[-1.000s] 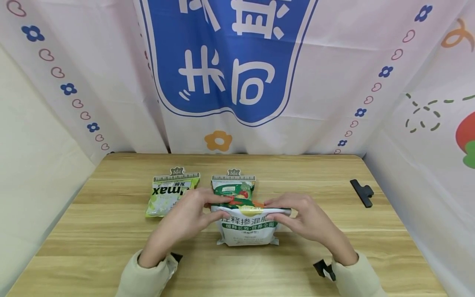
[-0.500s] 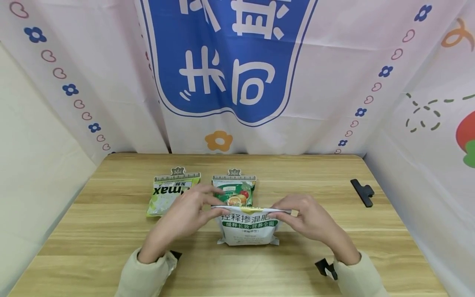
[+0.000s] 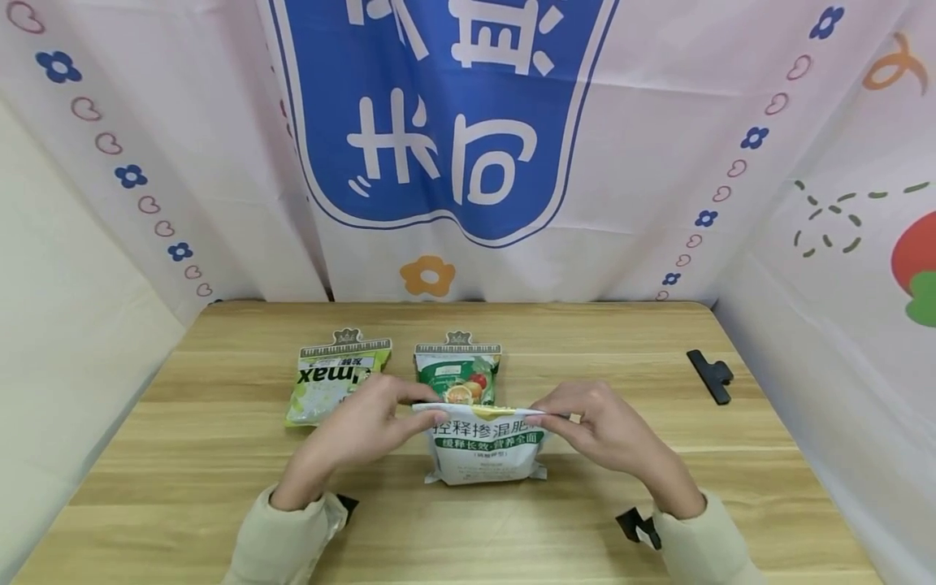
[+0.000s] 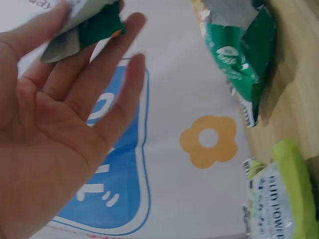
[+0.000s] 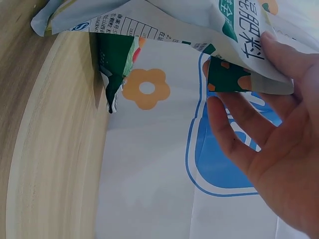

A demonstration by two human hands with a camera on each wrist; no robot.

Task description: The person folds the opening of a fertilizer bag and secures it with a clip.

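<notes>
A white fertilizer bag (image 3: 486, 459) with a green band stands upright on the wooden table. Its top edge is folded over toward the far side, and the green underside of the fold (image 5: 229, 74) shows in the right wrist view. My left hand (image 3: 373, 418) pinches the left end of that edge between thumb and fingers. At the other end, the right hand (image 3: 603, 426) pinches the edge likewise. Directly behind stands a green packet (image 3: 457, 378) with fruit pictures, partly hidden by the white bag. A lime-green packet (image 3: 322, 394) lies left of it, partly covered by my left hand.
Each of the two packets has a piano-keyboard clip (image 3: 458, 348) across its top. One black clip (image 3: 709, 377) lies at the table's right side. A printed white curtain (image 3: 629, 162) hangs behind the table (image 3: 585, 341), with pale walls at both sides.
The bag's colourful top flap has gone down over the far side, leaving a straight white edge. My left fingers lifted off briefly and now hold the left end again; the right hand stays.
</notes>
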